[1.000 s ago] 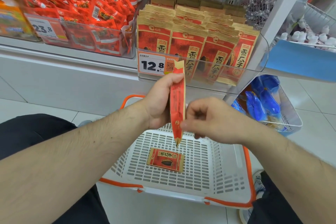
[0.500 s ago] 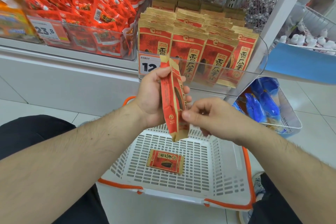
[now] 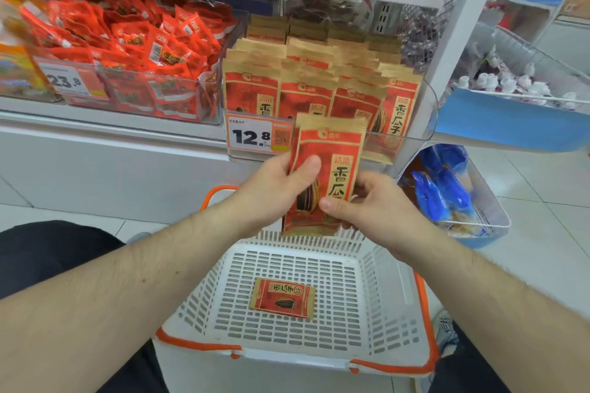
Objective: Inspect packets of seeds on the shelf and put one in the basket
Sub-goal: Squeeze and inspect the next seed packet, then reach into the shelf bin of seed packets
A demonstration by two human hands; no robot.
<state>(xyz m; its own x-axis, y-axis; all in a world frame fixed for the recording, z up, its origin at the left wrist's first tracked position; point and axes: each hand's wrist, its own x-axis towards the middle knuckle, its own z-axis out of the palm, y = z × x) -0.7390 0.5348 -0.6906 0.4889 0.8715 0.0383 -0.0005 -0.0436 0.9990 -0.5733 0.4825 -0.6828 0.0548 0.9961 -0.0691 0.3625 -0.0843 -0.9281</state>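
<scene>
A red and gold seed packet point(image 3: 335, 150) stands upright above the white basket point(image 3: 198, 303), its printed front facing me. My left hand point(image 3: 274, 191) grips its left edge, thumb across the front. My right hand point(image 3: 370, 204) pinches its lower right edge. Another seed packet point(image 3: 282, 298) lies flat on the basket floor. Rows of the same packets point(image 3: 306, 86) stand in a clear bin on the shelf behind, with a 12.8 price tag point(image 3: 252, 135).
A clear bin of small red snack packs point(image 3: 137, 54) sits to the left on the shelf. A wire basket with blue bags point(image 3: 447, 191) hangs at the right. The white basket has orange handles point(image 3: 426, 313) and stands on the tiled floor between my legs.
The held packet has turned from edge-on to front-facing and risen a little. Both hands stayed on it. The camera view has tilted upward.
</scene>
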